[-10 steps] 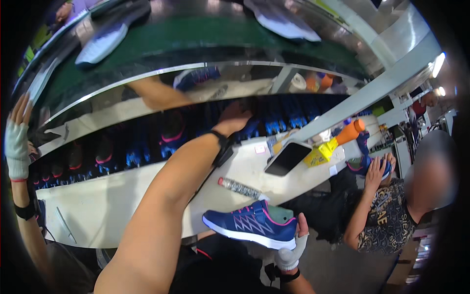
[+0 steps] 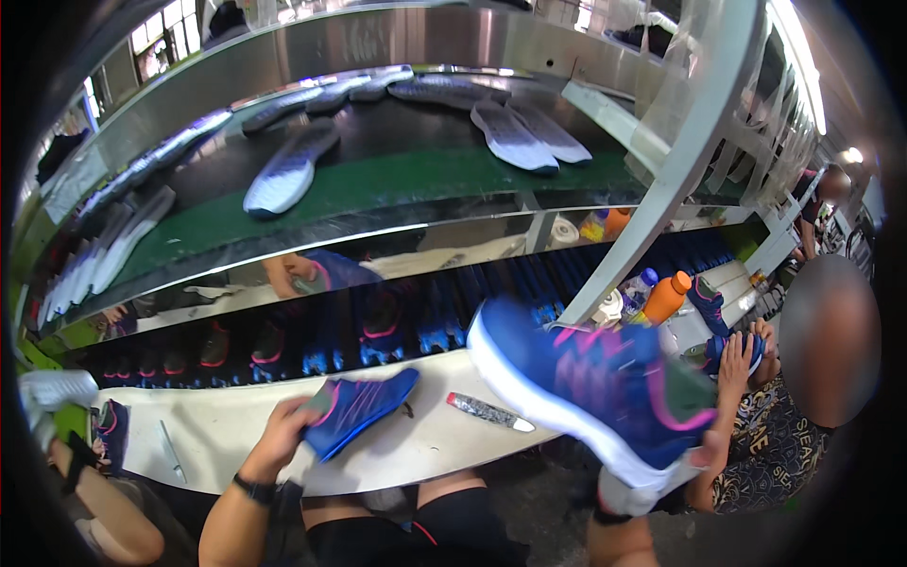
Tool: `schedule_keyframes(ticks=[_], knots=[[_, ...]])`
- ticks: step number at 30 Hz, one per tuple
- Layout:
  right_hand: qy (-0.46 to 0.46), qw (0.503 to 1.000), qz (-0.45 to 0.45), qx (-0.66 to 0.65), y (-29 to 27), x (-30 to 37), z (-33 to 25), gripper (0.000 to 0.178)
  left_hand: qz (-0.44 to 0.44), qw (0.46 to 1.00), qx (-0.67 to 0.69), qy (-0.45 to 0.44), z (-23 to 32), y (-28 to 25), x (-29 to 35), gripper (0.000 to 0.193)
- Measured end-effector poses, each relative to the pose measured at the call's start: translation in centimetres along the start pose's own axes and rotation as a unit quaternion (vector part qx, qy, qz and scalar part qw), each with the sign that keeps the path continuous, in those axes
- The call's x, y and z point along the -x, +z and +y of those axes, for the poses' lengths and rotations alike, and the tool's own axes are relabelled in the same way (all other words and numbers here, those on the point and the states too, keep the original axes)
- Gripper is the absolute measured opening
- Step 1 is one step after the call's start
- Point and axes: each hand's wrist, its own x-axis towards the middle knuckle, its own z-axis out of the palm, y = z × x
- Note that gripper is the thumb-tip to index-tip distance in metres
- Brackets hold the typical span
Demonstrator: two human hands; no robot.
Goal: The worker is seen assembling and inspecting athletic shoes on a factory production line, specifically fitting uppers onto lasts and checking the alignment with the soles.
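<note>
My left hand (image 2: 275, 433), bare with a dark wristband, is closed round the heel end of a navy shoe upper (image 2: 364, 408) with pink and grey lines. Its toe points right above the white bench, a grey-green form shows at its opening, and no white sole is visible on it. My right hand (image 2: 650, 487), in a pale glove, is closed on the heel of a navy sneaker (image 2: 605, 383) with pink trim and a white sole. That sneaker is raised close to the camera, toe up-left, slightly blurred. Between the shoes a patterned tube with a red end (image 2: 488, 413) lies on the bench.
Behind the bench (image 2: 222, 420) runs a dark rack line with shoe uppers (image 2: 382, 317). Above it, soles (image 2: 295, 170) lie on a green belt (image 2: 397, 189). A slanted grey post (image 2: 661, 180) and orange bottle (image 2: 667, 298) stand right. Co-workers' hands (image 2: 740, 364) work at both sides.
My left hand has come back from the rack line with a navy shoe upper. My right hand has lifted the white-soled sneaker up toward the camera. The view has shifted.
</note>
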Motion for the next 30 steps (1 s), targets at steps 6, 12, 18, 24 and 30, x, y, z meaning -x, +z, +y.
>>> schedule_keyframes(ticks=[6,12,18,24,30], knots=[[-0.485,0.611,-0.077,0.621,-0.1,-24.6,0.3,0.077,0.239,0.889,-0.381,0.080,-3.5,-6.5,10.4,0.029],[-0.117,0.536,-0.058,0.834,4.0,-37.3,6.8,0.076,0.167,0.777,-0.509,0.330,-0.2,1.0,7.5,0.055],[0.025,0.358,-0.035,0.933,5.2,-39.2,12.0,0.100,0.064,0.725,-0.646,0.230,0.6,3.6,4.5,0.083],[-0.203,0.375,-0.240,0.872,-1.9,-30.5,15.5,0.037,0.057,0.719,-0.623,0.303,-0.6,1.6,4.7,0.076],[0.218,0.370,0.153,0.890,-11.7,-29.2,10.5,0.059,0.102,0.720,-0.625,0.285,-0.1,2.0,5.9,0.068]])
